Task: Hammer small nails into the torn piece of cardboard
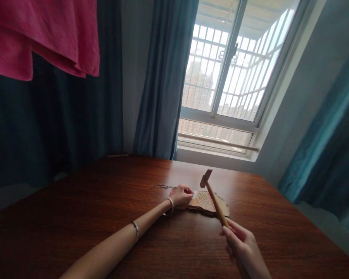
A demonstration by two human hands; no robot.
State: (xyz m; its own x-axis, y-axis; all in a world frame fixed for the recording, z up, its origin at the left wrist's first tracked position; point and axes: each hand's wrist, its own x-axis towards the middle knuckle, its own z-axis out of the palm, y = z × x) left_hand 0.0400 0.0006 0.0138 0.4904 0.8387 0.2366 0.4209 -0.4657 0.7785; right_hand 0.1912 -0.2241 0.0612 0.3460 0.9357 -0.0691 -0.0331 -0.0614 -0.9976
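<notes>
My right hand (241, 244) is closed around the lower wooden handle of a hammer (216, 203), whose head is raised above the far edge of a flat tan piece (205, 201), apparently cardboard. Many small dots, a pale patch and a pinkish-red strip mark its surface. On the left end of this piece rests my left hand (182, 195), fingers curled together in a pinch. What they hold, if anything, is too small to make out. Just beyond that hand lie a few thin dark sticks (164, 186), too small to name. A bangle and a bracelet circle my left arm.
A brown wood-grain table (128, 240) spreads beneath both hands. Behind it are a barred window (223, 69) and blue curtains (163, 77). Pink cloth (52, 35) hangs at upper left.
</notes>
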